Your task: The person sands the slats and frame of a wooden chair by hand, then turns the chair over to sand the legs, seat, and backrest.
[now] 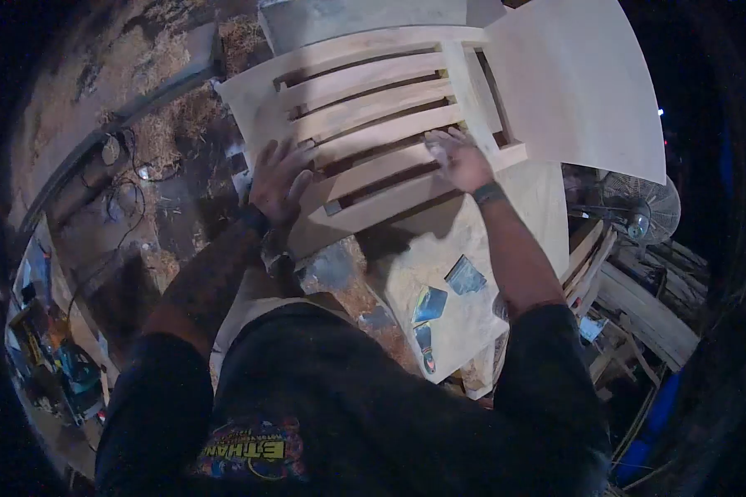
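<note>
A pale wooden slatted panel (381,124), with several long gaps between its slats, lies on the work surface in front of me. My left hand (280,180) rests at the panel's near left side, fingers apart and holding nothing. On the slats towards the right lies my right hand (462,161), its fingers stretched out flat and dusty. Closer to my body, dark blue pieces that look like sandpaper (466,275) lie on a light board (406,282). A small dark tool with a reddish tip (425,348) is beside them.
A broad thin wooden sheet (584,79) extends at the upper right. Beyond it stands a fan (638,203) above piled lumber (638,306). Sawdust (153,74) and a cable (133,199) lie to the left. Tools (75,364) sit at the lower left.
</note>
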A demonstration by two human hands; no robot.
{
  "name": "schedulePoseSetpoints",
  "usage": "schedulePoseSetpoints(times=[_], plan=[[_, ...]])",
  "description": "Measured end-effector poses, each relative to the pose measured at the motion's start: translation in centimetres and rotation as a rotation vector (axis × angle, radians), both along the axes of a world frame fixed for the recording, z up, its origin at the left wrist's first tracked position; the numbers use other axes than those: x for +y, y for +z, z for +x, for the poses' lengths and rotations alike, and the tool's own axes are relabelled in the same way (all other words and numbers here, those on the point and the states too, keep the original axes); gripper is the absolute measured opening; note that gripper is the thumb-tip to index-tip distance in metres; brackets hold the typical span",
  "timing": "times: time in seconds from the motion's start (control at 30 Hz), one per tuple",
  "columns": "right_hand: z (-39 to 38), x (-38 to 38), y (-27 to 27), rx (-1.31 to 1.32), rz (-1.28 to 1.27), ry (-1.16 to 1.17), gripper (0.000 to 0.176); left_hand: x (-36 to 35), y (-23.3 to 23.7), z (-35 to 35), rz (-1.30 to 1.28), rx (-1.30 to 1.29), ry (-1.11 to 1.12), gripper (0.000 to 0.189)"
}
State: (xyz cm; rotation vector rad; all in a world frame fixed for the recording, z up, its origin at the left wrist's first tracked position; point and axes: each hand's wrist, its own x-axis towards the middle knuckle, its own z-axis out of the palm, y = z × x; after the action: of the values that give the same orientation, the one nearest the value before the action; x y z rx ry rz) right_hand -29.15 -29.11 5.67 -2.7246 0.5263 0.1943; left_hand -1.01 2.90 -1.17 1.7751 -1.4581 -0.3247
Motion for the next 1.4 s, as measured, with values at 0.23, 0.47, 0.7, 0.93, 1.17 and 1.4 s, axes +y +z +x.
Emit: schedulePoseSetpoints(times=[0.23,0.47,0.7,0.93,1.17,1.4], plan=[[7.0,16.1,-1.6,-0.053,-0.147,0.176,0.048,-1.0,-0.6,1.1,0.053,-0.045,-0.027,0.045],[1.7,7.0,-1.4,-0.192,-0.160,-0.115,0.040,-0.3,-0.6,0.6,0.032,-0.011,-0.011,0.045],[4.9,10.8,0.1,-0.175,-0.105,0.122,0.034,-0.6,-2.6,1.2,0.016,-0.087,-0.011,0.044],[5.4,11.8,-4.5,-0.067,-0.203,0.013,0.033,-0.4,-1.1,0.8,0.039,-0.020,-0.001,0.041],[1.5,6.3,-1.5,-0.074,-0.015,-0.122,0.041,-0.4,-1.1,1.1,0.051,-0.026,-0.020,0.040],[7.9,16.6,-1.7,-0.162,-0.075,0.022,0.033,-0.5,-1.0,0.8,0.105,0.024,-0.022,0.045]])
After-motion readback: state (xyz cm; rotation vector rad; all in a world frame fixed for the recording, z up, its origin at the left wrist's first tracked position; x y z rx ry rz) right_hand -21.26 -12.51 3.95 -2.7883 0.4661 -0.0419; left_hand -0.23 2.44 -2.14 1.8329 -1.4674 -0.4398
